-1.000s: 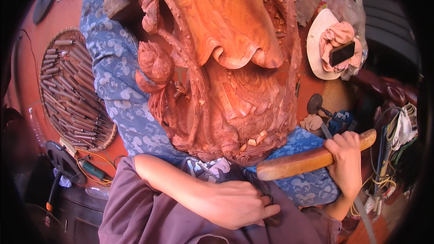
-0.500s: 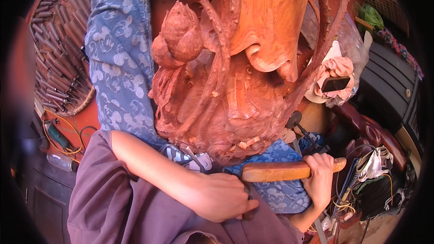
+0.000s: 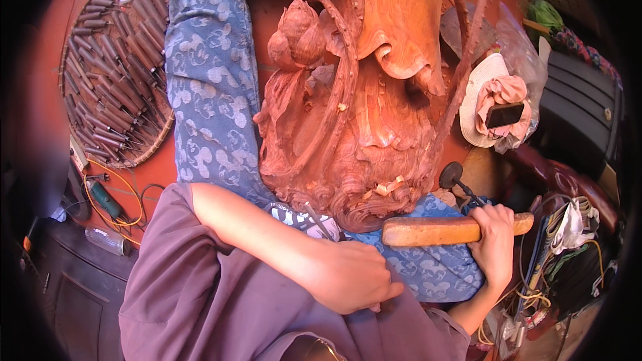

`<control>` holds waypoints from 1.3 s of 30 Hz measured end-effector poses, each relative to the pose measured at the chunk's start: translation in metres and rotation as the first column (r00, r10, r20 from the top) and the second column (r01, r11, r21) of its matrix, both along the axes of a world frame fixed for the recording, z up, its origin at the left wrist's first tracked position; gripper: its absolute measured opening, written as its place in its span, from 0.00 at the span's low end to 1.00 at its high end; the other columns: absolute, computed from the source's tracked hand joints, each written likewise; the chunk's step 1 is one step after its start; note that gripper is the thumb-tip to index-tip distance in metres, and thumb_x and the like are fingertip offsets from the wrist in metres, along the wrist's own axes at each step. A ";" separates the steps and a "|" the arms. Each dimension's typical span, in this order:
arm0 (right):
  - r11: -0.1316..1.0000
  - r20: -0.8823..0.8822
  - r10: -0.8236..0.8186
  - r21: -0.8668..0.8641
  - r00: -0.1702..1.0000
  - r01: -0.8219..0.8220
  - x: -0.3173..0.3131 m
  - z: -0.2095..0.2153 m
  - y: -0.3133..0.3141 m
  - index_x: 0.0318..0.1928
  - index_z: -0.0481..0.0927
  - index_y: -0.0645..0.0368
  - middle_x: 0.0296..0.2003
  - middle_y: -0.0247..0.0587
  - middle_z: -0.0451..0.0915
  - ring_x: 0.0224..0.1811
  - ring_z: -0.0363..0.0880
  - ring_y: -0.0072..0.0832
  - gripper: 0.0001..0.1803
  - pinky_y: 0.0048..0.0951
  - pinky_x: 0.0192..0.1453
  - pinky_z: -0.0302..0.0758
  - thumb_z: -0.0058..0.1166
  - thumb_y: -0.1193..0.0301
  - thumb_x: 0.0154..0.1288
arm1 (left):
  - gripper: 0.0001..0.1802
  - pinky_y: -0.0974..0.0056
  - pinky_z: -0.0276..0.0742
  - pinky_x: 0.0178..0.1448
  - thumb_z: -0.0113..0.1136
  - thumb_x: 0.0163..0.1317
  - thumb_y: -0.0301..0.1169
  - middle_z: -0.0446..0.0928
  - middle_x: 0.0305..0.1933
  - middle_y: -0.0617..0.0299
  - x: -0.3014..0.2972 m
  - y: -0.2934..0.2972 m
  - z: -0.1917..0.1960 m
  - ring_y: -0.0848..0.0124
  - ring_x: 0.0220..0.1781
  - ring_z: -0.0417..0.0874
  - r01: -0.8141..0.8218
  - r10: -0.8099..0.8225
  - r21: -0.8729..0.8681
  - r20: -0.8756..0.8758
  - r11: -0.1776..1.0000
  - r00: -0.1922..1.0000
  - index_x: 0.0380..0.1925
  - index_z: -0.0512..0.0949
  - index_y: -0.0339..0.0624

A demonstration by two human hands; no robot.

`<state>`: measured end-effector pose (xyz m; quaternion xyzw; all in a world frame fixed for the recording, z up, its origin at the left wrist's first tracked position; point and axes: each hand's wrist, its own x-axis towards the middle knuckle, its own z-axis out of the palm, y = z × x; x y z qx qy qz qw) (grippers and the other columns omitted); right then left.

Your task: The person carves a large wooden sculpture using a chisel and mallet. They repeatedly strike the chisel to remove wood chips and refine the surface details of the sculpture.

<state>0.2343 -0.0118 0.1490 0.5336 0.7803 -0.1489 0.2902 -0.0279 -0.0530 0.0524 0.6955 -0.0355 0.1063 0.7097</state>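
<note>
A large reddish-brown wood carving [image 3: 321,140] with lotus buds, thorny stems and a smooth, lighter draped part lies in front of me, its base near my lap. My left hand [image 3: 354,277] is closed in a fist around a chisel [image 3: 319,222]; its thin metal shank points at the base, and the handle is hidden by my fingers. Around a flat wooden mallet [image 3: 431,231] the fingers of my right hand [image 3: 493,241] are wrapped near its right end. The mallet's wide end lies just below the base. Loose wood chips [image 3: 388,187] rest on the carving.
At the left is a round woven tray [image 3: 167,135] of wood-handled chisels. Below it lie a green power tool [image 3: 103,200] with a yellow cord and a clear bottle [image 3: 107,241]. A hat [image 3: 476,127] bearing a phone [image 3: 505,115] lies at the right, above tangled cables [image 3: 535,294].
The whole view has shifted, so the carving, tray and hands sit further right in the picture. Both hands keep their hold, with little movement relative to the carving.
</note>
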 end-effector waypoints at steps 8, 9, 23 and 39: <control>0.990 -0.049 0.102 0.099 0.994 -0.097 0.006 0.004 -0.009 0.34 0.78 0.58 0.30 0.44 0.75 0.40 0.71 0.45 0.14 0.41 0.50 0.66 0.59 0.81 0.41 | 0.14 0.48 0.78 0.44 0.59 0.62 0.29 0.80 0.35 0.41 -0.035 -0.022 0.013 0.44 0.41 0.83 -0.349 0.350 0.028 -0.087 0.937 0.932 0.43 0.74 0.30; 0.987 -0.066 0.127 0.103 0.990 -0.120 0.002 0.006 -0.007 0.34 0.78 0.57 0.31 0.44 0.75 0.40 0.71 0.45 0.15 0.41 0.50 0.66 0.58 0.82 0.41 | 0.14 0.48 0.78 0.45 0.59 0.61 0.28 0.80 0.37 0.40 -0.049 -0.028 0.013 0.43 0.42 0.82 -0.469 0.468 0.002 -0.072 0.883 0.881 0.44 0.74 0.30; 0.948 -0.077 0.205 0.263 0.976 -0.178 0.027 0.000 -0.034 0.33 0.73 0.60 0.31 0.47 0.73 0.40 0.70 0.47 0.19 0.41 0.48 0.65 0.62 0.84 0.35 | 0.28 0.57 0.80 0.48 0.56 0.65 0.51 0.85 0.31 0.50 -0.368 -0.124 -0.148 0.61 0.37 0.88 -0.508 0.318 0.859 -0.466 -0.061 -0.825 0.44 0.80 0.33; 0.954 -0.040 0.171 0.256 0.984 -0.156 0.050 -0.007 -0.035 0.36 0.76 0.58 0.33 0.44 0.77 0.42 0.73 0.45 0.23 0.41 0.49 0.66 0.67 0.81 0.33 | 0.26 0.57 0.77 0.58 0.69 0.55 0.44 0.84 0.47 0.49 -0.374 -0.047 -0.241 0.55 0.51 0.85 -0.566 0.436 0.727 -0.397 -0.388 -0.808 0.49 0.79 0.40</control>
